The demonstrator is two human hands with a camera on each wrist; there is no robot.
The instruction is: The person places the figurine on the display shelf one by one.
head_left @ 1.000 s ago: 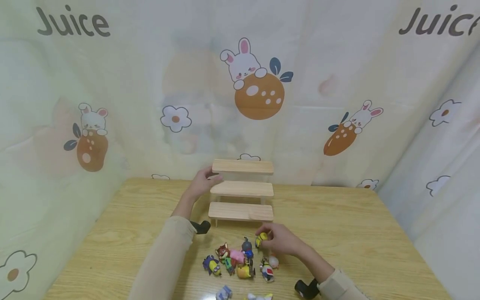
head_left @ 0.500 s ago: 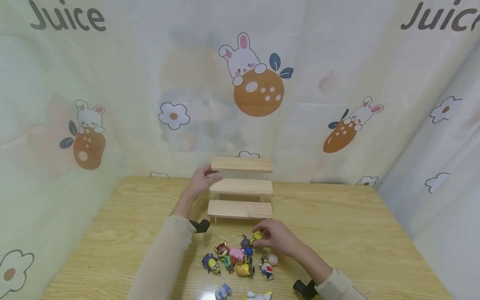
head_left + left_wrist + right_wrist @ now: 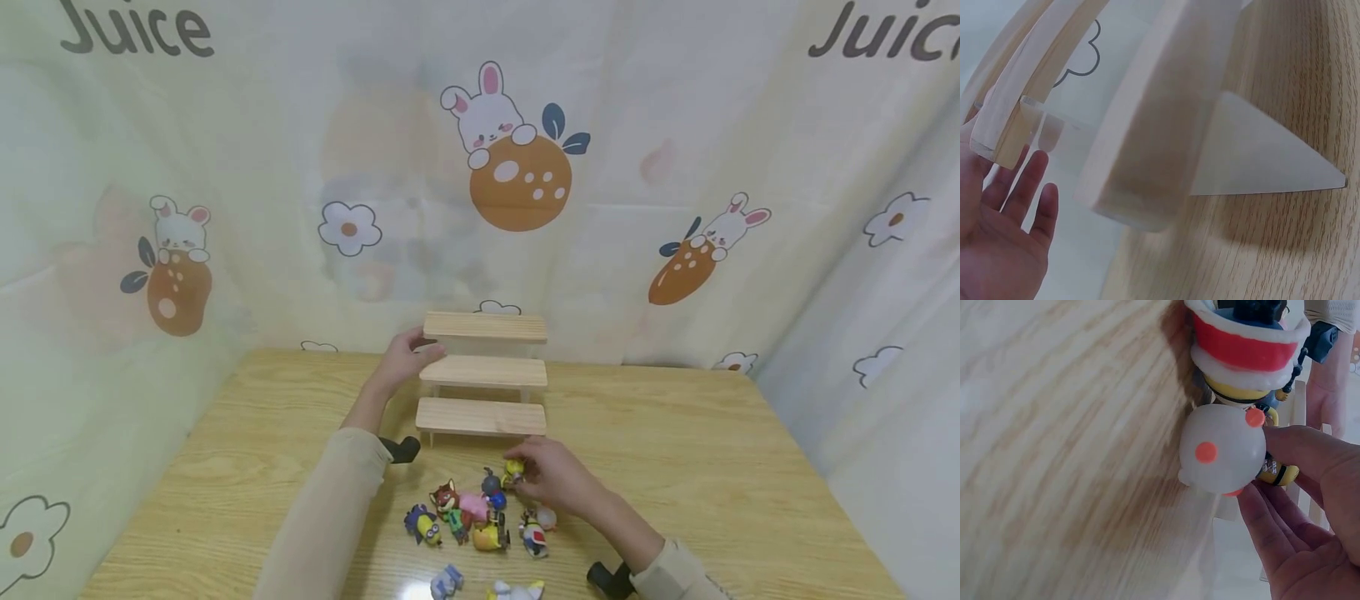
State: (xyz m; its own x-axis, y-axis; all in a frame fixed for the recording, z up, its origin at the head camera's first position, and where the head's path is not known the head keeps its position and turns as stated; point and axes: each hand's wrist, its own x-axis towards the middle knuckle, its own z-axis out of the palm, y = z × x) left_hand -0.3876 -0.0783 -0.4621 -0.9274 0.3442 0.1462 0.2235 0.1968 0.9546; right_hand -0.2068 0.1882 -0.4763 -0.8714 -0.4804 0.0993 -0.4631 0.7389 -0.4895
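A three-step wooden display stand with clear side panels stands at the back of the table. My left hand holds its upper left end, thumb in front below the top step; in the left wrist view several fingers extend loosely behind the boards. My right hand pinches a small yellow toy figure in front of the stand's lowest step. In the right wrist view that figure is mostly hidden behind a white round toy with orange spots. A dark-grey figure in blue lies just left of it.
Several toys lie closer: a fox figure, a purple-and-yellow figure, a yellow figure and a red-and-white one. A blue-grey toy and a white-yellow toy are near the front. A printed curtain hangs behind the table.
My right hand has shifted slightly left with the yellow figure, whose position between the fingers has turned. My left hand stays at the stand. The head view has tilted slightly.
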